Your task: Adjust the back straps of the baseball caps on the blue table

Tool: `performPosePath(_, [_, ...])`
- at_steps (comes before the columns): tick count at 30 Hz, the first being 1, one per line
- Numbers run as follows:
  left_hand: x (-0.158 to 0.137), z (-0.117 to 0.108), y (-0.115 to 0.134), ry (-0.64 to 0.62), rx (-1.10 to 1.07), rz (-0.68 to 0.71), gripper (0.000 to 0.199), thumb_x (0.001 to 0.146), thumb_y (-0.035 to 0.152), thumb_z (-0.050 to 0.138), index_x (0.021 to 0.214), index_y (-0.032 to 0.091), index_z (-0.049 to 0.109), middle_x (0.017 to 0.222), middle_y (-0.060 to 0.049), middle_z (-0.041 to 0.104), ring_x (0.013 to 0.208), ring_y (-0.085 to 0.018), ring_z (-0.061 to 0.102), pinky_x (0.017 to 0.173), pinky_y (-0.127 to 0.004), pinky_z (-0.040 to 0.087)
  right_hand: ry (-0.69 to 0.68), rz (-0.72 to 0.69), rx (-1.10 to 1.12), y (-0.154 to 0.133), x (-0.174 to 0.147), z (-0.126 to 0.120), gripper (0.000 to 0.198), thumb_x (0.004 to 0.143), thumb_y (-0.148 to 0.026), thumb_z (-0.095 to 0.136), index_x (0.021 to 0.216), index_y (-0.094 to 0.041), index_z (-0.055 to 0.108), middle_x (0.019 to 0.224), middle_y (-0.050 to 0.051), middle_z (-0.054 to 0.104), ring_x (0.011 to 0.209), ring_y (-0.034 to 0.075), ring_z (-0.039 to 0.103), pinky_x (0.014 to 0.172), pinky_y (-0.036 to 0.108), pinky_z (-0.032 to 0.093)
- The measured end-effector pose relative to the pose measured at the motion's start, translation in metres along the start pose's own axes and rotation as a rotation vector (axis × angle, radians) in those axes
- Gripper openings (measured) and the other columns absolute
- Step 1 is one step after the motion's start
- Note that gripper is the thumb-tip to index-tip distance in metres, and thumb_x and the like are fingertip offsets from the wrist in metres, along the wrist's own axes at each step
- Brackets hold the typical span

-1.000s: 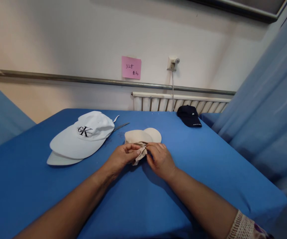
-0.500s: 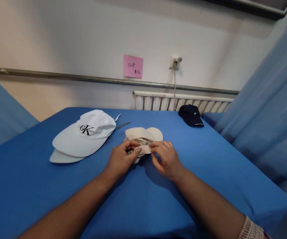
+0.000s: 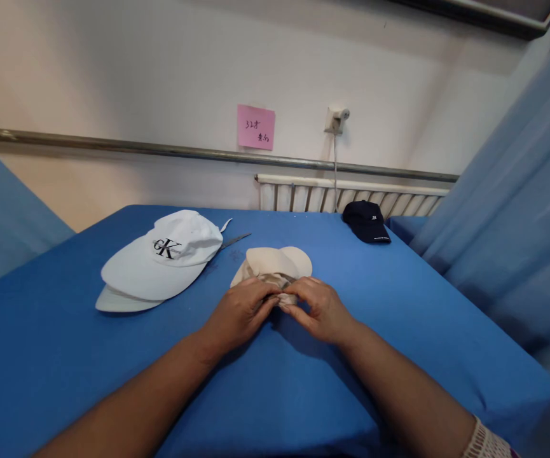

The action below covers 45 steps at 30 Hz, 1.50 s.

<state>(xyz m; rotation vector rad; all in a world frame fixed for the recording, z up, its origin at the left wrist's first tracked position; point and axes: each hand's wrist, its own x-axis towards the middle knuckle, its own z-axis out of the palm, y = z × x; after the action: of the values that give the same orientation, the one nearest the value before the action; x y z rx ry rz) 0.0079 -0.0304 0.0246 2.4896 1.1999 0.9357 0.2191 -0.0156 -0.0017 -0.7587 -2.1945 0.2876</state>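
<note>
Near the middle of the blue-covered counter (image 3: 265, 388), a beige baseball cap (image 3: 275, 263) sits before the person, its rounded bill (image 3: 299, 259) at the far right and its open side toward the 2 hands. The left hand (image 3: 243, 313) pinches the cap's near edge between thumb and fingers, and the right hand (image 3: 321, 310) grips the same edge just beside it, so the fingers of both are closed on beige fabric and their tips nearly meet. Whether the near edge touches the counter is hidden by the hands. To the left lies a white baseball cap (image 3: 184, 232) with black lettering, its bill toward the near left, resting over another pale bill (image 3: 124, 304); a dark strap (image 3: 236, 240) sticks out to its right. Well apart, at the far right, rests a navy baseball cap (image 3: 365, 222) with small white marks. Behind the counter, a metal rail (image 3: 179, 152) crosses the wall below a pink note (image 3: 255, 127) marked with 32, and a cord (image 3: 335, 152) drops from a socket (image 3: 334, 121) past a white radiator (image 3: 313, 197). Blue curtains (image 3: 508, 210) hang at both sides.
</note>
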Motion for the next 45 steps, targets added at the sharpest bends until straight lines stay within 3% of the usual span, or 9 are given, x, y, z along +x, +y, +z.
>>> performPosePath(6, [0.000, 0.002, -0.006, -0.007, -0.018, 0.008, 0.018, 0.093, 0.029, 0.054, 0.101, 0.024, 0.069, 0.094, -0.005, 0.071, 0.088, -0.020, 0.061, 0.082, -0.034, 0.045, -0.042, 0.039, 0.065, 0.006, -0.001, 0.003, 0.008, 0.092, -0.027, 0.058, 0.088, -0.022, 0.063, 0.082, 0.001, 0.066, 0.076, 0.015, 0.060, 0.072, 0.027, 0.046])
performPosePath(13, [0.003, -0.001, -0.002, -0.100, -0.005, -0.016, 0.016, 0.090, 0.028, 0.058, 0.101, 0.024, 0.068, 0.100, -0.005, 0.071, 0.090, -0.021, 0.061, 0.082, -0.033, 0.044, -0.028, 0.031, -0.067, 0.006, -0.001, 0.003, 0.012, 0.078, -0.010, 0.059, 0.083, -0.020, 0.059, 0.080, 0.000, 0.062, 0.076, 0.016, 0.056, 0.072, 0.028, 0.042])
performPosePath(20, [0.001, -0.002, -0.003, -0.013, 0.049, 0.040, 0.010, 0.088, 0.024, 0.057, 0.089, 0.023, 0.066, 0.090, -0.006, 0.069, 0.085, -0.022, 0.059, 0.084, -0.037, 0.043, -0.128, -0.030, -0.169, 0.007, 0.002, -0.002, 0.013, 0.085, -0.029, 0.069, 0.095, -0.023, 0.062, 0.092, 0.003, 0.068, 0.086, 0.019, 0.059, 0.078, 0.033, 0.041])
performPosePath(24, [-0.001, -0.003, 0.000, -0.018, 0.107, 0.130, 0.014, 0.090, 0.022, 0.054, 0.097, 0.023, 0.066, 0.097, -0.007, 0.070, 0.093, -0.023, 0.060, 0.089, -0.039, 0.044, -0.043, 0.021, -0.312, 0.010, 0.000, 0.007, 0.007, 0.086, -0.024, 0.064, 0.084, -0.021, 0.058, 0.080, 0.003, 0.065, 0.076, 0.019, 0.058, 0.070, 0.031, 0.040])
performPosePath(30, [-0.002, -0.001, 0.002, 0.014, 0.143, 0.176, 0.019, 0.089, 0.016, 0.053, 0.105, 0.022, 0.064, 0.104, -0.008, 0.069, 0.098, -0.024, 0.060, 0.091, -0.039, 0.045, 0.235, 0.091, -0.382, 0.016, -0.006, 0.021, 0.015, 0.076, -0.009, 0.054, 0.077, -0.023, 0.048, 0.072, 0.001, 0.056, 0.063, 0.016, 0.053, 0.059, 0.027, 0.040])
performPosePath(34, [-0.003, 0.003, 0.001, 0.068, 0.137, 0.175, 0.017, 0.087, 0.012, 0.053, 0.099, 0.021, 0.063, 0.101, -0.009, 0.069, 0.095, -0.023, 0.061, 0.089, -0.038, 0.046, 0.365, 0.076, -0.283, 0.016, -0.005, 0.023, 0.016, 0.077, -0.010, 0.048, 0.081, -0.024, 0.044, 0.076, 0.002, 0.052, 0.067, 0.018, 0.053, 0.063, 0.028, 0.045])
performPosePath(39, [-0.004, 0.003, -0.002, 0.197, 0.122, 0.132, 0.014, 0.085, 0.015, 0.056, 0.093, 0.021, 0.064, 0.099, -0.010, 0.071, 0.093, -0.024, 0.063, 0.087, -0.037, 0.047, 0.397, 0.151, -0.018, 0.003, -0.004, 0.015, 0.011, 0.081, -0.018, 0.055, 0.087, -0.023, 0.046, 0.080, 0.002, 0.053, 0.071, 0.016, 0.054, 0.066, 0.028, 0.048])
performPosePath(42, [-0.004, -0.001, -0.004, 0.291, 0.158, 0.124, 0.011, 0.085, 0.016, 0.057, 0.091, 0.021, 0.064, 0.095, -0.010, 0.071, 0.092, -0.024, 0.064, 0.086, -0.038, 0.049, 0.303, 0.263, 0.144, -0.013, -0.007, 0.010, 0.018, 0.084, -0.031, 0.063, 0.076, -0.021, 0.051, 0.069, -0.001, 0.052, 0.060, 0.013, 0.050, 0.060, 0.026, 0.045])
performPosePath(45, [-0.004, -0.002, -0.006, 0.361, 0.177, 0.162, 0.010, 0.085, 0.015, 0.057, 0.090, 0.020, 0.063, 0.094, -0.010, 0.071, 0.092, -0.023, 0.065, 0.084, -0.037, 0.050, 0.077, 0.472, 0.533, -0.027, -0.009, 0.013, 0.037, 0.089, -0.048, 0.058, 0.067, -0.019, 0.058, 0.058, -0.002, 0.054, 0.048, 0.010, 0.048, 0.049, 0.024, 0.040])
